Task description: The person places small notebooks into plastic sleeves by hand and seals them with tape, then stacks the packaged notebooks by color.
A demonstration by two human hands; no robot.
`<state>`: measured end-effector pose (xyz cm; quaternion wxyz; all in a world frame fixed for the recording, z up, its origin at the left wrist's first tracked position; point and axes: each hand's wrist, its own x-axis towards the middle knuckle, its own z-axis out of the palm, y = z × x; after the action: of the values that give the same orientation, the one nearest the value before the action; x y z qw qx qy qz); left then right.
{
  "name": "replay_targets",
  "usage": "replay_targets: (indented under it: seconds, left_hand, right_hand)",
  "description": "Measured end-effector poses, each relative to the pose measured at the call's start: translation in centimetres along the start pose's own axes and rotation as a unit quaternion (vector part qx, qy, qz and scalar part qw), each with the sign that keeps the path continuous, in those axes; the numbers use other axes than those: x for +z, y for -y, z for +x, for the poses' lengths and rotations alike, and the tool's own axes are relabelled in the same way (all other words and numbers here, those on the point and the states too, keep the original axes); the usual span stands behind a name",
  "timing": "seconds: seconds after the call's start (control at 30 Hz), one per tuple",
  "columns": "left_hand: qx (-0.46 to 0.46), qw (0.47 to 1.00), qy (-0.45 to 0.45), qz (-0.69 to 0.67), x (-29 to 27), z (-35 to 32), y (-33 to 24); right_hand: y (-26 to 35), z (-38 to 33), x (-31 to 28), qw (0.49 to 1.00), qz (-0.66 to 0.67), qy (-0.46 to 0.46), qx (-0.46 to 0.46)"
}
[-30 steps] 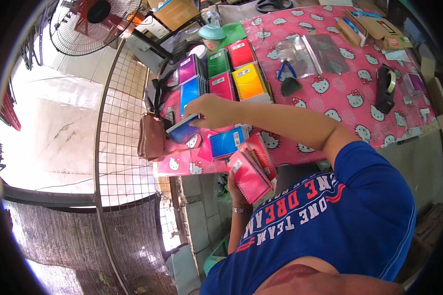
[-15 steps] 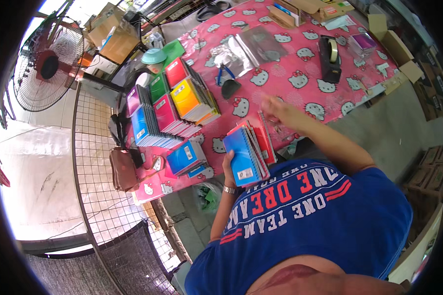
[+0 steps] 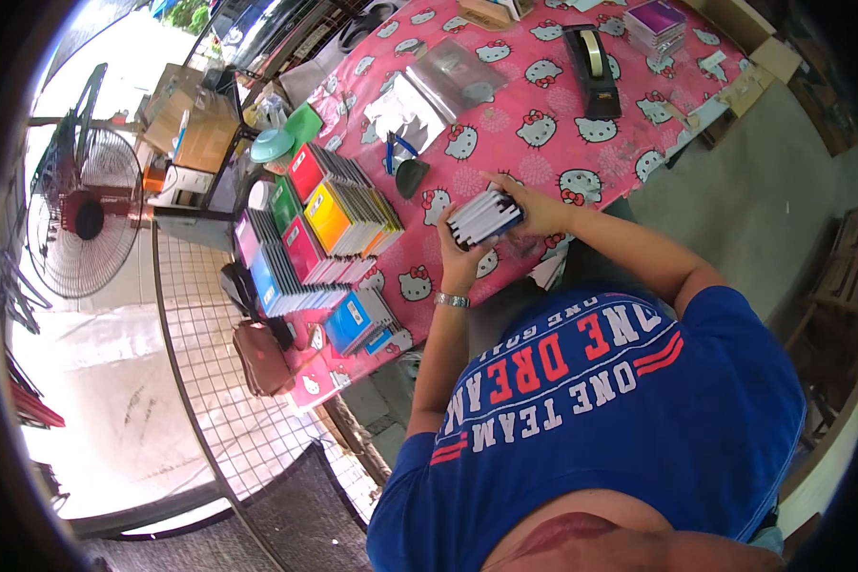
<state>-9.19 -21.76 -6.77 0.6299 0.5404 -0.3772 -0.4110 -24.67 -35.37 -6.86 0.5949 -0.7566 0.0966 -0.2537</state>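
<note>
Crosswise, card stack (image 3: 484,215) level between both hands' grip.

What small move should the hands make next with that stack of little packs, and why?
Probably tap the stack of packs edge-down on the pink tablecloth to square it. Both the left hand and the right hand grip it above the table, and its edges look fanned and uneven. Sorted rows of coloured packs stand neatly to the left.

Stack of thin booklets (image 3: 484,215), edge-on, above pink tablecloth
</note>
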Motion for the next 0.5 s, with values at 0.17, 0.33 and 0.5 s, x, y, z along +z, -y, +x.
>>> replay_targets:
  seconds: [0.17, 0.33, 0.5]
  left_hand:
    - [-0.024, 0.999, -0.019, 0.037, 0.1, 0.2, 1.9]
    - [-0.028, 0.998, -0.011, 0.059, -0.7, 0.6, 2.3]
    - [-0.058, 0.995, -0.004, 0.079, -2.4, 1.1, 4.1]
  right_hand:
    - [-3.7, -0.7, 1.1, 0.997, 0.075, -0.018, 0.006]
    - [-3.6, 0.3, 2.4, 0.998, 0.048, -0.045, -0.019]
    - [-5.5, 0.8, 2.3, 0.998, 0.036, -0.050, -0.014]
